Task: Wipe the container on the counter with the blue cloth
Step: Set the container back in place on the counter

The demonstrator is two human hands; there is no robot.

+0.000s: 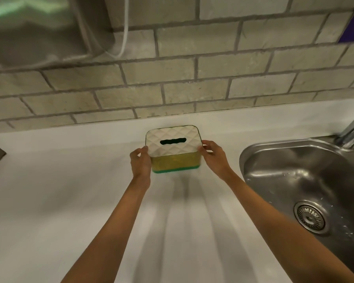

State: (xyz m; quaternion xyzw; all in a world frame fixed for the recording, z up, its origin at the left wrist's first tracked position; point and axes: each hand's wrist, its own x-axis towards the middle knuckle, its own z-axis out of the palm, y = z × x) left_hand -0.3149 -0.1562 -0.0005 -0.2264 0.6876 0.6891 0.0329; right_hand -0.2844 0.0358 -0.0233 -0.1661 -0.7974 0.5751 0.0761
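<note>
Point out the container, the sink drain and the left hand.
container [173, 147]: head view, on its white quilted lid, just below the slot.
sink drain [310, 217]: head view, on the metal strainer.
left hand [140, 161]: head view, on the back of the hand.

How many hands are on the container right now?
2. The left hand grips the container at its left side; the right hand grips its right side. It sits on the white counter, left of the sink. No blue cloth is in view.
</note>
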